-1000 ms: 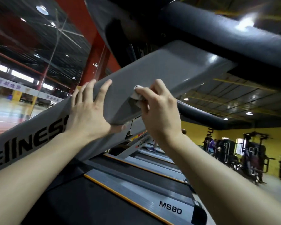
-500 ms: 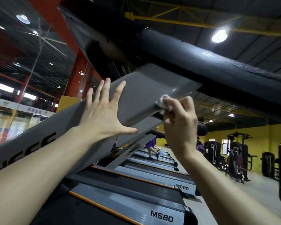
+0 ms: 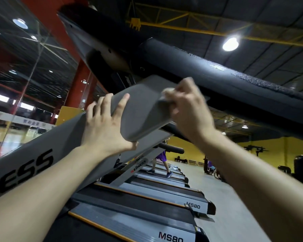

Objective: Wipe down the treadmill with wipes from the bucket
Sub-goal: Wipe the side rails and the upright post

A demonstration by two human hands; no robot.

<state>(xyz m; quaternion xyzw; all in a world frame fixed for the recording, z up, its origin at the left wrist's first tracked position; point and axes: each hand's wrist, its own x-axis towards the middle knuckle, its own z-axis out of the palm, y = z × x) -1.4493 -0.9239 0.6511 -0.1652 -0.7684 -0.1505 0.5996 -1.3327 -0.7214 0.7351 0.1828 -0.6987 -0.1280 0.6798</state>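
right hand (image 3: 187,109) slid up | grip pinching wipe (image 3: 166,93) | grey treadmill (image 3: 140,110) upright, gym

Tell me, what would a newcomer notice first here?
Two bare forearms reach up to a grey treadmill arm in the middle: the left hand braces it while the blurred right hand presses a wipe to its edge. A thick black padded handrail looms overhead, and a row of treadmills recedes lower right.

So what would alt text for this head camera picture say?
Two bare hands work on a grey treadmill arm: the right hand rubs a wipe on it, the left hand braces it. More treadmills line the gym behind.
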